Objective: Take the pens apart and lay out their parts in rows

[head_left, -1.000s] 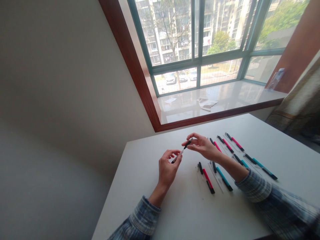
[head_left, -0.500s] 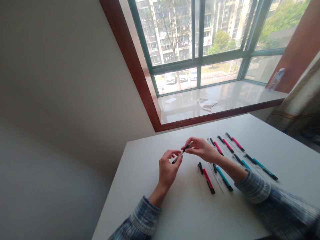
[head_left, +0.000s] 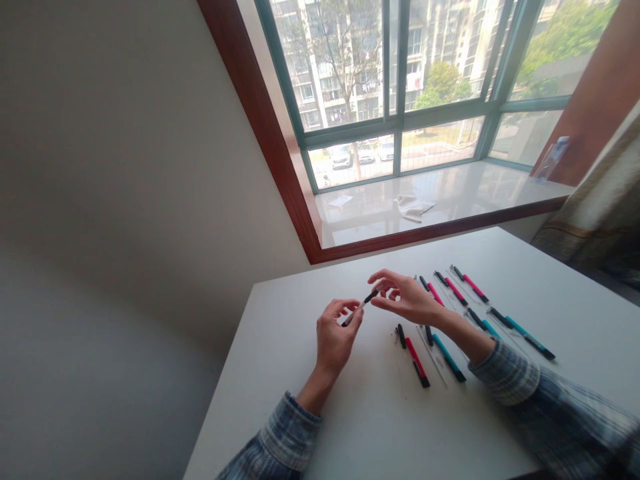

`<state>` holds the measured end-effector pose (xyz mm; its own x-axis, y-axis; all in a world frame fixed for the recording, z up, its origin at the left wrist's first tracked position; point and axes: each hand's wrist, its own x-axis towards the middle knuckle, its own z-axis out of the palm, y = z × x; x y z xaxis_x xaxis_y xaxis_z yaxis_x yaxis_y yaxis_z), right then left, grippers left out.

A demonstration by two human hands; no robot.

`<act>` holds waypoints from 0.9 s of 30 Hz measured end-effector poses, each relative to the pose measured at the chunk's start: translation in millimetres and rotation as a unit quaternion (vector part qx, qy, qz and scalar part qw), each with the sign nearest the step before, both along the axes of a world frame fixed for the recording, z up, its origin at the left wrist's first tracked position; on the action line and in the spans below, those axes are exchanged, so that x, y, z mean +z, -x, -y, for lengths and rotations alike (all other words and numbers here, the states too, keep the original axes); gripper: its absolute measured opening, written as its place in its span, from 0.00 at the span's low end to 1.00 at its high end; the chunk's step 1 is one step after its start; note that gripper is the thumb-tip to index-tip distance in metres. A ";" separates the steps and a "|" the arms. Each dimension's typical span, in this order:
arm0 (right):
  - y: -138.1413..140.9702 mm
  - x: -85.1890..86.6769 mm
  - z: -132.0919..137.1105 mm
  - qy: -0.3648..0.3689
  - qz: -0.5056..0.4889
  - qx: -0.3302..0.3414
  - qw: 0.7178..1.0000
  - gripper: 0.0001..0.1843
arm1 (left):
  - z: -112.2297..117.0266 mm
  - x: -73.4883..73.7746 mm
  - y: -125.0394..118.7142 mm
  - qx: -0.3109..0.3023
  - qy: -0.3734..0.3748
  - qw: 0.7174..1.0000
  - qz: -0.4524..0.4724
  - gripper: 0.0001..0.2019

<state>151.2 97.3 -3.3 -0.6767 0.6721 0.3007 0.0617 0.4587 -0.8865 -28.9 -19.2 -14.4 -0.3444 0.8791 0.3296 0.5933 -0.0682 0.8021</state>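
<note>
My left hand (head_left: 334, 339) is closed around a slim pen (head_left: 371, 295) with a black grip section and a pale barrel, its tip slanting up to the right. Around that tip end, my right hand (head_left: 407, 300) has thumb and fingers spread; whether a finger touches the pen I cannot tell. Below my right hand, disassembled pens lie on the white table: a red barrel (head_left: 418, 362) and a teal barrel (head_left: 449, 358), with a black grip (head_left: 401, 336) and thin refills alongside.
Farther right are more pen parts, including pink barrels (head_left: 475, 288) and a teal barrel (head_left: 531, 337). Behind the white table (head_left: 280, 313), a window sill holds a cloth (head_left: 416, 208) and a clear bottle (head_left: 551, 160). A wall stands at the left.
The fingers of my right hand have spread away from the pen's tip end. My left hand keeps its hold, shifted very slightly left.
</note>
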 end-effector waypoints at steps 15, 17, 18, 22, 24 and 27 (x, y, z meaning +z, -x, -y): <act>-1.2 0.9 -1.3 -0.035 0.002 -0.025 0.999 0.17 | 0.8 2.1 -0.3 0.007 -0.003 1.000 -0.008 0.05; -0.9 1.7 -1.4 -0.036 -0.001 -0.016 0.999 0.15 | 0.6 1.4 0.4 0.007 -0.003 1.000 -0.003 0.05; -0.8 2.0 -1.6 -0.044 0.006 -0.021 0.999 0.14 | 0.6 1.5 0.4 0.004 -0.004 1.000 -0.002 0.05; -0.7 1.6 -2.1 -0.068 0.038 -0.049 0.996 0.16 | 1.3 3.8 -1.2 -0.002 -0.005 1.000 -0.006 0.06; -0.6 0.9 -1.8 -0.052 0.023 -0.035 0.998 0.14 | 1.7 4.8 -2.3 -0.001 -0.005 1.000 -0.006 0.05; -0.6 -0.2 -1.0 -0.039 0.007 -0.017 0.999 0.14 | 1.9 4.9 -2.8 -0.002 -0.009 1.000 0.003 0.05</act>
<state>151.8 98.3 -3.4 -0.6588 0.6694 0.3433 0.0903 0.5234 -0.8473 -26.1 -21.1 -9.5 -0.3430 0.8746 0.3428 0.5881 -0.0846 0.8043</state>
